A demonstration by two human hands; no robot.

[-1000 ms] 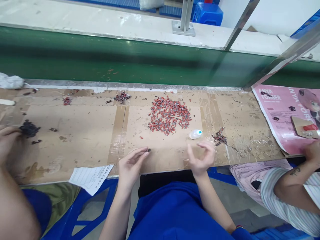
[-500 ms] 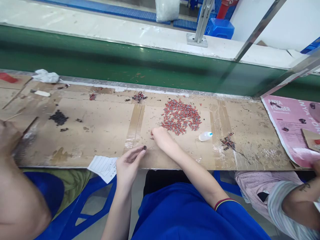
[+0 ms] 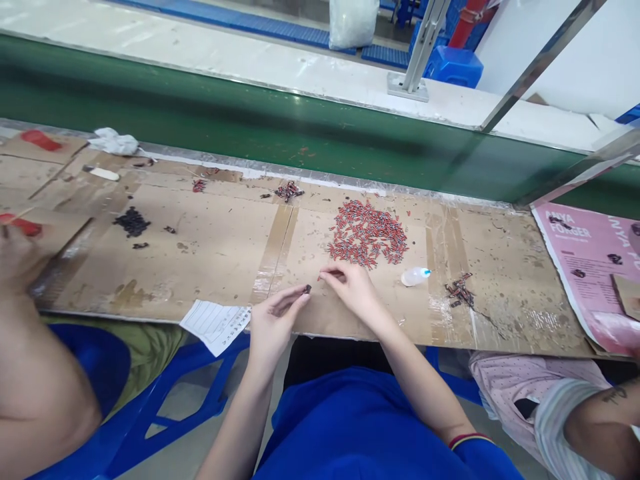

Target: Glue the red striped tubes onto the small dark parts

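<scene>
Between the thumb and fingers of my left hand is a small dark piece, too small to name. My right hand is closed in a pinch close by, with a small red piece at its fingertips. The two hands are apart, just above the cardboard. Beyond my right hand lies a broad pile of small red-and-grey pieces. A small translucent bottle with a blue tip lies to the right of that hand.
Small clusters of dark-and-red pieces and black pieces lie on the cardboard. A written paper slip overhangs the front edge. A co-worker's arm is at left, another's at right. A green wall borders the back.
My right hand has come away from the front of the red pile and turned toward my left hand, a red piece in its fingertips. The left hand still holds the dark piece. The view has shifted slightly.
</scene>
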